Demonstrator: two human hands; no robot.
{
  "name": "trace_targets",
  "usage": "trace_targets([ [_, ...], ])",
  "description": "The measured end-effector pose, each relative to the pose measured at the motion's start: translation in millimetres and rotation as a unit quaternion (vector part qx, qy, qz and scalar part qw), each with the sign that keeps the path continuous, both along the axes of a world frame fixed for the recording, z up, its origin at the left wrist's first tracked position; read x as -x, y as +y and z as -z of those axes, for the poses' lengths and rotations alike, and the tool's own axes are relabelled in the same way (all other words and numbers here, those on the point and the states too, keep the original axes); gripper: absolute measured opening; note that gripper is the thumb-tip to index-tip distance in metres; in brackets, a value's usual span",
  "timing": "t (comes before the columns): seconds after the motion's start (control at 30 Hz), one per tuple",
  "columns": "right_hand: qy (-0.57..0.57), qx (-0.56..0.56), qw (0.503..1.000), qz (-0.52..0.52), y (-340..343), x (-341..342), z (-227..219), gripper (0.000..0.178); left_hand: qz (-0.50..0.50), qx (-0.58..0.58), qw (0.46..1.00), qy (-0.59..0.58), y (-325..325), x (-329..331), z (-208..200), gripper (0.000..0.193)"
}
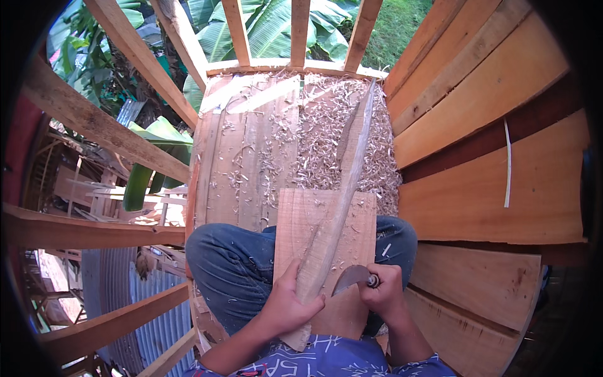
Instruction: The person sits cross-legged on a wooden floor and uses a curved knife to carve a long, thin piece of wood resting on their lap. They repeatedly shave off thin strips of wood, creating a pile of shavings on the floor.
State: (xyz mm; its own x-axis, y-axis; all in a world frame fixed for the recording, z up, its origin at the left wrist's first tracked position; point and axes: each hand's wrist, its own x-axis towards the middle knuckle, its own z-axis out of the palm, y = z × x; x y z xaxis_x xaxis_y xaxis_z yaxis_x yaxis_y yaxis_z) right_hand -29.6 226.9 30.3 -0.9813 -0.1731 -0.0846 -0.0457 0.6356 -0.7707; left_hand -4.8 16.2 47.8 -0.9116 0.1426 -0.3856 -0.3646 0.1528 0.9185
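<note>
My left hand point(290, 306) is closed around the lower part of a long, rough strip of wood point(336, 220), thumb on one side and fingers on the other. The strip slants from my belly up and away to the far right of the floor. In my right hand point(384, 294) is a knife point(353, 276) with a short, broad curved blade and a dark handle end with a metal ring. Its blade points left, just to the right of the strip and apart from it. A flat wooden board point(295, 210) lies across my lap under both.
Curled wood shavings point(377, 154) cover much of the plank floor point(217, 157), thickest at right. My bent legs point(226, 257) flank the board. Wooden posts and rails point(144, 232) stand left and ahead, with banana leaves point(276, 31) beyond. A plank wall point(490, 195) closes the right side.
</note>
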Motion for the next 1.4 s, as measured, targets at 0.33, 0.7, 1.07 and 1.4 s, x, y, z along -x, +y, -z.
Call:
trace_targets([
  [0.33,0.058,-0.083,0.992,0.069,4.4,19.1,5.1,0.017,0.079,-0.020,0.996,-0.030,3.8,-15.1,-11.8,0.059],
  [0.7,0.099,-0.107,0.989,0.011,8.1,14.0,-12.4,0.018,0.062,0.032,0.998,0.008,2.1,-13.0,-6.2,0.056],
  [1.07,0.028,-0.141,0.961,0.235,36.1,57.1,3.4,0.018,0.144,0.076,0.986,-0.019,9.7,-34.8,-6.6,0.051],
  [1.4,0.073,-0.129,0.985,0.085,8.5,27.2,-8.3,0.016,0.103,0.061,0.993,0.020,-8.6,-26.8,3.3,0.053],
])
